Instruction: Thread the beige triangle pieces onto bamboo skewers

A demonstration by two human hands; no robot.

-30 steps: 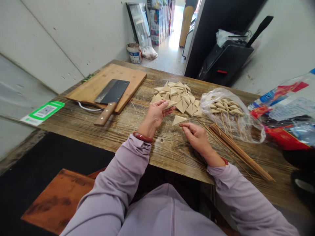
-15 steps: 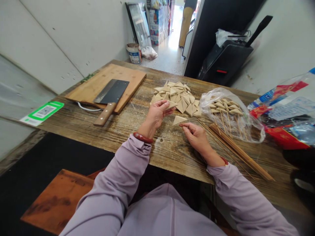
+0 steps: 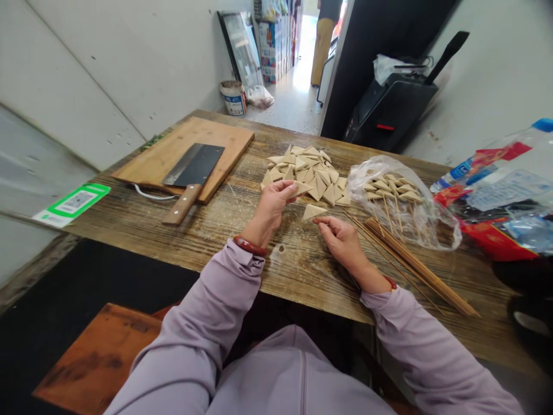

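Note:
My left hand (image 3: 273, 208) holds a tan triangular food piece (image 3: 301, 188) between thumb and fingers, just in front of a heap of similar triangles (image 3: 307, 174). Another triangle (image 3: 313, 212) sits just beyond the pinched fingertips of my right hand (image 3: 341, 241). Whether it rests on the table or is held on a thin skewer, I cannot tell. To the right, a clear plastic bag (image 3: 444, 236) holds skewered triangles. A bundle of thin bamboo skewers (image 3: 415, 268) lies near my right hand.
A cleaver (image 3: 193, 165) lies on a wooden cutting board (image 3: 228, 138) on the rough plank table (image 3: 207, 236). A green QR card (image 3: 71, 204) sits at the left edge. Plastic-wrapped bottles (image 3: 505, 193) lie at the right. A person (image 3: 324, 43) stands far off in a corridor.
The whole scene has shifted slightly in view as my head moved. My hands and the triangles have barely moved.

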